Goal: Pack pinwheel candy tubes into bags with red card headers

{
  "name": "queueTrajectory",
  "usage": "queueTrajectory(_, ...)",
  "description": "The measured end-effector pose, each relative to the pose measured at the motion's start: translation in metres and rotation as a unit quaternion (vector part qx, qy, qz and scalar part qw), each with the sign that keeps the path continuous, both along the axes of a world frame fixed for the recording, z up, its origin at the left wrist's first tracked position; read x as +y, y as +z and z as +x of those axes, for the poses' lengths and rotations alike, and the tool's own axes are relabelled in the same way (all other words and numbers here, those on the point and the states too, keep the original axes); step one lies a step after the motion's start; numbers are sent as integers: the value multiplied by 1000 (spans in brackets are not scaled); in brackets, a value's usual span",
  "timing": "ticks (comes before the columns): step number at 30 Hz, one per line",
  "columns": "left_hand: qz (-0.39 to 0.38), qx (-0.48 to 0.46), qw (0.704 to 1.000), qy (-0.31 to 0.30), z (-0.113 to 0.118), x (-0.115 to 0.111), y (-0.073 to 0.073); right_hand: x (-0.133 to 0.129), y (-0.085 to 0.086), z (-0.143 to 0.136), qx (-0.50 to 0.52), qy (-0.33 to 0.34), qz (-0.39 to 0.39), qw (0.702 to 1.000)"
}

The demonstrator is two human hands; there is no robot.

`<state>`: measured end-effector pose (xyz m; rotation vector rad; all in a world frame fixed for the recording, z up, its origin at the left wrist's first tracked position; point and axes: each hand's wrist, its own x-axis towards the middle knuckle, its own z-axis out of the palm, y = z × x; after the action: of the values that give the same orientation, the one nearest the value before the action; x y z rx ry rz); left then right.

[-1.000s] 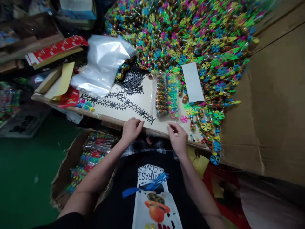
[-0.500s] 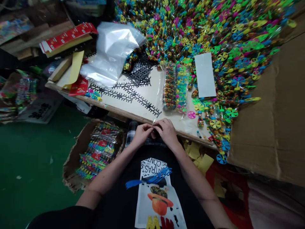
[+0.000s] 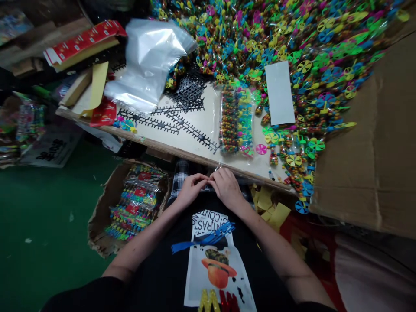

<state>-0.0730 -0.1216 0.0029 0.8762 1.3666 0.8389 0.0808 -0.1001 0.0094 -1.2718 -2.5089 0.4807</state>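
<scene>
My left hand (image 3: 194,187) and my right hand (image 3: 225,185) meet over my lap at the table's front edge, thumbs and fingertips pinched close together. A small pale glint, like thin clear plastic, shows just above the right fingers. What the fingertips hold is too small to make out. Beyond the hands lies a filled clear bag (image 3: 230,119) of toys with brown-orange beads and bright fan tops. Left of that bag, black toothed plastic strips (image 3: 195,134) rest on the white table (image 3: 195,151).
Loose fan toys (image 3: 247,43) are heaped at the back and right, with a white card (image 3: 280,93) on them. Clear plastic bags (image 3: 146,60) lie back left beside a red box (image 3: 86,41). A carton (image 3: 97,225) of packed toys stands below left; a large cardboard box (image 3: 360,173) borders the right.
Both hands have come slightly lower in the view, still pinched together. The right fingers have rolled a little, and the table scene has shifted slightly upward with the camera.
</scene>
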Motion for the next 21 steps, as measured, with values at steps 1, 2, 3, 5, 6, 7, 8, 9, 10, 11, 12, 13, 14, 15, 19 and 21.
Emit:
queueTrajectory(1, -14, -20, 1000, 5, 0, 1, 0, -3, -2, 1, -5, -1, 14, 1000)
queueTrajectory(2, -26, -37, 999, 9, 1, 3, 0, -5, -3, 1, -11, -1, 29, 1000)
queueTrajectory(3, -35, -46, 998, 10, 2, 5, 0, -6, -4, 2, -18, -2, 44, 999)
queueTrajectory(5, -39, -46, 998, 10, 7, 9, -1, -9, -6, 3, -27, -3, 68, 997)
queueTrajectory(6, -36, -40, 998, 9, 10, 10, -1, -10, -6, 3, -28, -4, 74, 997)
queueTrajectory(7, -33, -36, 999, 6, 12, 11, -2, -12, -5, 4, -26, -6, 77, 997)
queueTrajectory(8, -29, -35, 999, 1, 15, 11, -2, -14, -4, 5, -22, -9, 77, 997)
queueTrajectory(9, -26, -34, 999, -4, 16, 11, -2, -17, -2, 6, -16, -10, 77, 997)
queueTrajectory(10, -24, -32, 999, -7, 17, 10, -2, -22, -1, 9, -8, -10, 75, 997)
queueTrajectory(11, -22, -30, 999, -7, 18, 9, -2, -27, 0, 14, 1, -6, 72, 997)
queueTrajectory(12, -21, -25, 999, -2, 18, 8, -2, -33, 0, 21, 12, -3, 66, 998)
queueTrajectory(13, -22, -18, 1000, 5, 17, 7, -2, -41, -2, 31, 23, -6, 59, 998)
queueTrajectory(14, -23, -11, 1000, 10, 15, 5, -2, -51, -6, 45, 31, -21, 50, 998)
queueTrajectory(15, -24, -4, 1000, 10, 13, 4, -1, -63, -12, 63, 35, -51, 44, 997)
queueTrajectory(19, -27, 19, 999, -38, -1, -2, 1, -134, -51, 162, -68, -369, -3, 927)
queueTrajectory(21, -31, 29, 997, -70, -14, -4, 3, -176, -70, 209, -181, -481, -106, 851)
